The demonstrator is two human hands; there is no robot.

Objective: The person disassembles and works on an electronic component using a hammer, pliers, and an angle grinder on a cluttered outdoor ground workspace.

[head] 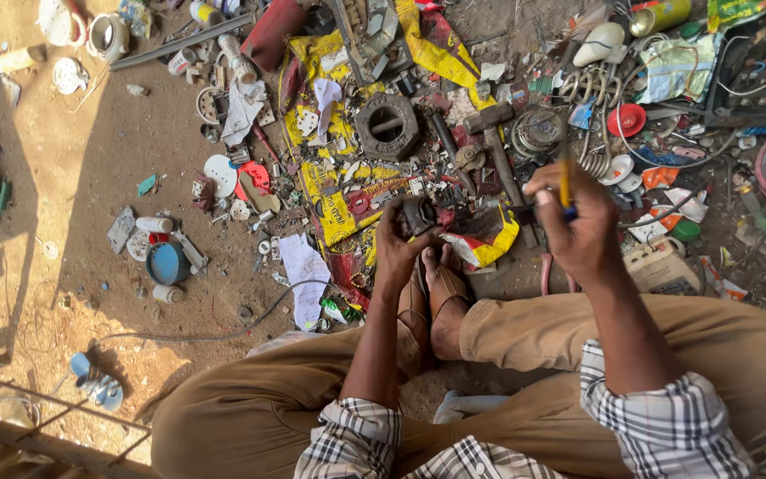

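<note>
I sit cross-legged on the dirt ground. My left hand [398,241] grips a small dark metal part [418,215] held just above my sandalled feet [432,293]. My right hand [575,222] is closed around a screwdriver with a yellow and blue handle [566,182], its handle pointing up, to the right of the part and a hand's width away from it. A hammer [496,142] lies on the ground just beyond both hands.
Scrap covers the ground ahead: a square metal frame with a round hole [386,126], yellow and red wrappers [441,49], coils, wires, white paper [303,266], a blue lid [167,263], a red disc [627,120]. Bare dirt lies at left.
</note>
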